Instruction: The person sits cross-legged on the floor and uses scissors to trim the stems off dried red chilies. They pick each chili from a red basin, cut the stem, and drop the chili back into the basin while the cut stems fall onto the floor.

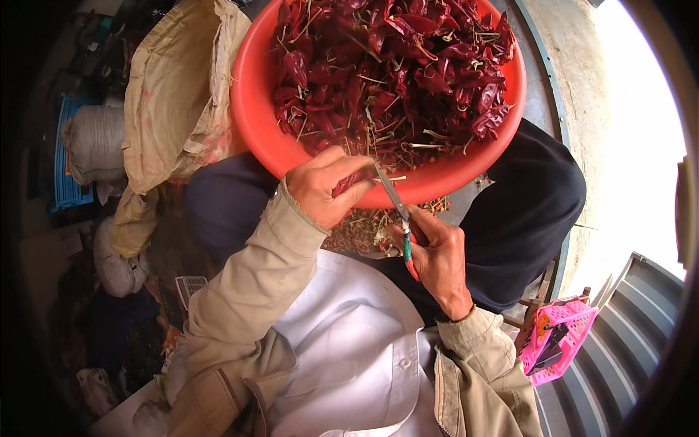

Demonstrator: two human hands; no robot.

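Over the near rim of a red plastic basin (252, 117), my left hand (326, 185) pinches a dried red chili (349, 182). The chili's pale stem (394, 178) points right, by the blades of a pair of scissors (391, 191). My right hand (437, 248) grips the scissors by their handles, which look wrapped in red and green. Whether the blades touch the stem is hard to tell. Heaped dried red chilies (377, 65) with straw-coloured stems fill much of the basin. Part of the held chili is hidden by my left fingers.
An open tan cloth sack (169, 93) stands left of the basin. Stem scraps and chili bits (363, 229) lie below the near rim. At lower right is a pink plastic basket (568, 338) holding dark items. A calculator (191, 287) sits by my left sleeve.
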